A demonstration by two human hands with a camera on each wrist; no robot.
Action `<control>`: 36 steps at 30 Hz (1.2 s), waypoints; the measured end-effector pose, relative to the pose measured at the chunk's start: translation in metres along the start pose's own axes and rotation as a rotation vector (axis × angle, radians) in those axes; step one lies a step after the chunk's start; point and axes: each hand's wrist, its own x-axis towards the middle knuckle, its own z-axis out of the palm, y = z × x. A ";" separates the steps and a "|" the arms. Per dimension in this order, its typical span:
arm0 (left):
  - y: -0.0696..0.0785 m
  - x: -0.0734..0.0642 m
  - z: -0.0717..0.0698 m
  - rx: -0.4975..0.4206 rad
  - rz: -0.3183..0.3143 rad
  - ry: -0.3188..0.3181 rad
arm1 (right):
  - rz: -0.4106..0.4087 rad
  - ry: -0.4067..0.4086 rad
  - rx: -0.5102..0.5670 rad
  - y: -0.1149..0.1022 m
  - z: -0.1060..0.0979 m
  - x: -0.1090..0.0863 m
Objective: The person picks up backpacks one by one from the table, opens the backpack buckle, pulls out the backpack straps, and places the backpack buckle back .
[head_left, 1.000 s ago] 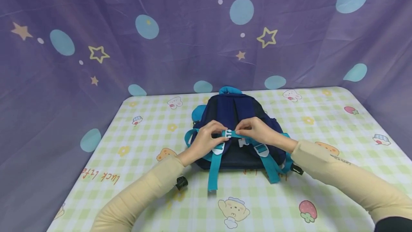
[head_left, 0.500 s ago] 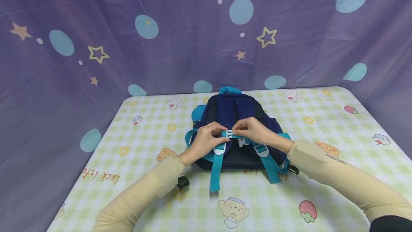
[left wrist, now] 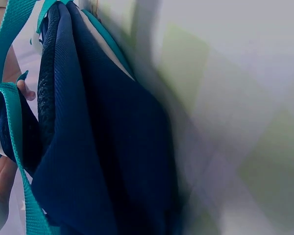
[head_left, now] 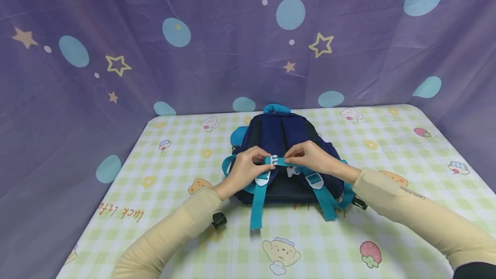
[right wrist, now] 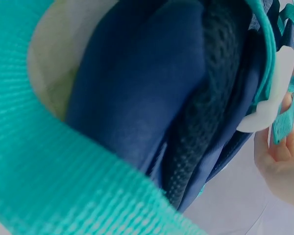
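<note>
A navy backpack (head_left: 271,132) lies back panel up, with teal straps and white plastic fittings. Above its lower middle, my left hand (head_left: 246,165) pinches a white side-release buckle piece (head_left: 274,159) between thumb and fingers. My right hand (head_left: 310,157) pinches the teal webbing strap (head_left: 282,161) a short way to the right of that piece, and the webbing runs flat between both hands. Another white buckle piece (head_left: 292,171) sits just below the right fingertips. In the right wrist view, teal webbing (right wrist: 284,122) passes through a hand's fingers, near a white strap adjuster (right wrist: 272,98).
Two loose teal strap ends (head_left: 257,210) hang past the backpack's lower edge onto the checked tablecloth (head_left: 186,244). A teal top handle (head_left: 277,108) points to the far side. Small black devices (head_left: 218,219) show beneath both wrists. A purple curtain (head_left: 217,72) stands behind the table.
My right hand first moved left, close to the white buckle piece, then back right along the webbing, baring more of it. My left hand shifted only slightly.
</note>
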 end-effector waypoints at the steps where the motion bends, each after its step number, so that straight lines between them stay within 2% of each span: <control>1: 0.000 0.000 0.000 -0.001 -0.005 -0.002 | -0.002 0.001 -0.005 0.001 -0.001 -0.001; 5: 0.000 0.000 0.000 0.000 -0.015 -0.010 | -0.026 0.006 -0.010 0.003 -0.001 -0.002; 21: -0.001 0.000 0.000 -0.009 0.025 -0.026 | -0.031 -0.006 0.048 0.001 0.003 0.003; 30: 0.000 -0.001 -0.001 0.002 0.025 -0.018 | 0.016 -0.002 0.022 0.002 -0.003 -0.002; 36: 0.001 -0.001 -0.001 0.001 0.004 -0.035 | 0.025 -0.008 0.023 0.006 -0.007 -0.007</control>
